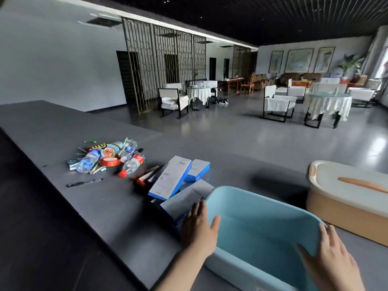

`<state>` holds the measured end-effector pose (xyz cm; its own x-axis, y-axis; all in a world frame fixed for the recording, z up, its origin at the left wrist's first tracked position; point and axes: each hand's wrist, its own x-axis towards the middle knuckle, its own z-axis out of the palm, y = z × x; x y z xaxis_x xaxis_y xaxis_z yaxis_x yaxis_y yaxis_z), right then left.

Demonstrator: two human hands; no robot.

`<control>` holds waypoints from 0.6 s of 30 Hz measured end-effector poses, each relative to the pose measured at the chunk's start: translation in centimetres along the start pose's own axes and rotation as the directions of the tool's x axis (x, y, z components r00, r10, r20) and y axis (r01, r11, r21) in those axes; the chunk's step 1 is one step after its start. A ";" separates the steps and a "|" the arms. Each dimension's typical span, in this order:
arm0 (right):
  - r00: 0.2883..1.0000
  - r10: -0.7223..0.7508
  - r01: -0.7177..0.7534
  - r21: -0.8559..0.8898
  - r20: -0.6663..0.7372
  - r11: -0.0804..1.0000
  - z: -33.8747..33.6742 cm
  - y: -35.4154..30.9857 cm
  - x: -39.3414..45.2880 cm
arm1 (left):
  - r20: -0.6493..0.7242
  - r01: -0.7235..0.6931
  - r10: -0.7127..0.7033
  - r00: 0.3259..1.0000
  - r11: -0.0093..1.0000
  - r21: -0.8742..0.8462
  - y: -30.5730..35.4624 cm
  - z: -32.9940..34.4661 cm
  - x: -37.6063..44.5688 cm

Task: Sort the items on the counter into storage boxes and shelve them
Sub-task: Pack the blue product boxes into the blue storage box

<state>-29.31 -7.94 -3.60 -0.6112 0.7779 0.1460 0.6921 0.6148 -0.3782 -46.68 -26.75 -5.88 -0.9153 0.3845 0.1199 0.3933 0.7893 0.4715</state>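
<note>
Positioning the open light-blue plastic storage box [262, 234] on the dark grey counter [63, 127]; looks like the setup step, before any sorting. Box is empty as far as visible. Left hand [198, 225] lies on the box's left rim, fingers straight along the outside wall, thumb over the edge inside. Right hand [333, 255] does the same on the right rim, fingers outside, thumb inside. Hands well apart, one per side, bracing the box rather than clenching it.

Items all unsorted: white-and-blue cardboard cartons [171, 179] stacked loosely just beside the box's left far corner, one touching the left fingers. Further left, a pile of clear plastic water bottles [89, 160], round red tins and small bits. A black pen [84, 182] lies apart from the pile. Beige lidded storage box [344, 202] sits to the right, lid on.

Next move, my guess: release one hand and reach for the cartons, since they're nearest. They're leaning on each other, so expect the stack to shift.
</note>
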 end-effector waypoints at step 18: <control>0.992 -0.127 0.111 0.481 0.001 0.870 13.6 -30.5 3.8 | 0.001 -0.064 0.064 0.998 0.986 -0.155 -14.1 -3.6 19.7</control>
<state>-57.97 -25.49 -3.89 -0.6949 0.6931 0.1917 0.3495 0.5584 -0.7523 -70.52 -32.03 -7.00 -0.8880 0.4350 0.1493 0.4324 0.6793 0.5929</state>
